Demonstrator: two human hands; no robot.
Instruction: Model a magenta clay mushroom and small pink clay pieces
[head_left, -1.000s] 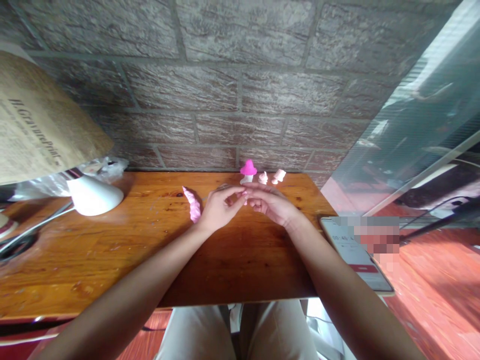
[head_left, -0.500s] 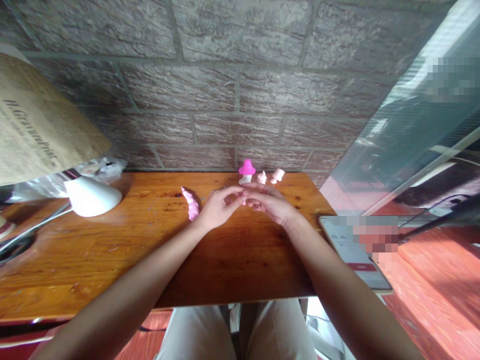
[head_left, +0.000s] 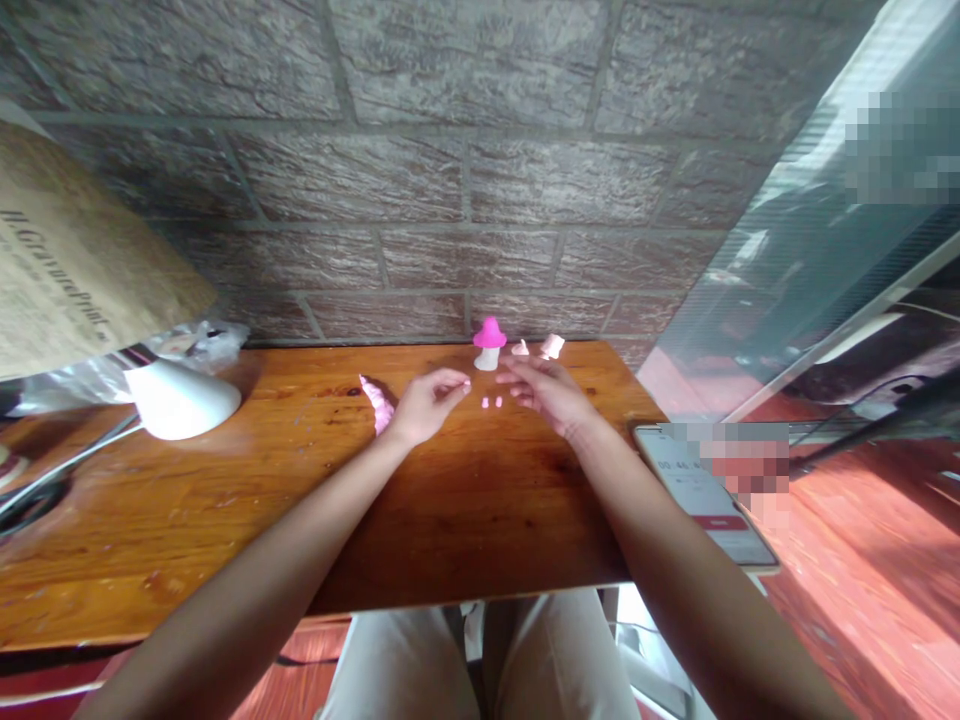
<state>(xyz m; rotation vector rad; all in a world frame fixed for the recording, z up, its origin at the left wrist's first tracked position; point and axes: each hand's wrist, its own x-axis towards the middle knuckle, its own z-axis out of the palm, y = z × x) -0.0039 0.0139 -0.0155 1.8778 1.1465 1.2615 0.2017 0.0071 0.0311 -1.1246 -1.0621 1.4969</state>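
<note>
My left hand (head_left: 426, 407) pinches a tiny pink lump of clay (head_left: 467, 385) between thumb and fingertips. My right hand (head_left: 553, 396) hovers to the right, fingers apart, with nothing visible in it. Between the hands, two small pink clay bits (head_left: 492, 402) lie side by side on the wooden table. Just behind them stands a mushroom figure (head_left: 488, 345) with a bright pink cap and a whitish stem. Two pale pink small figures, one of them a blocky shape (head_left: 553, 346), are partly behind my right hand. A crumpled pink strip (head_left: 376, 403) lies left of my left hand, which partly covers it.
A phone (head_left: 709, 490) rests at the table's right edge. On the left are a white lamp-like base (head_left: 182, 396), a brown printed paper shade (head_left: 82, 250), clear plastic and cables. A stone-block wall (head_left: 420, 170) rises along the table's back edge.
My hands were together over a small pink piece and have moved apart. The two pink bits on the table now show between them. The view has shifted slightly.
</note>
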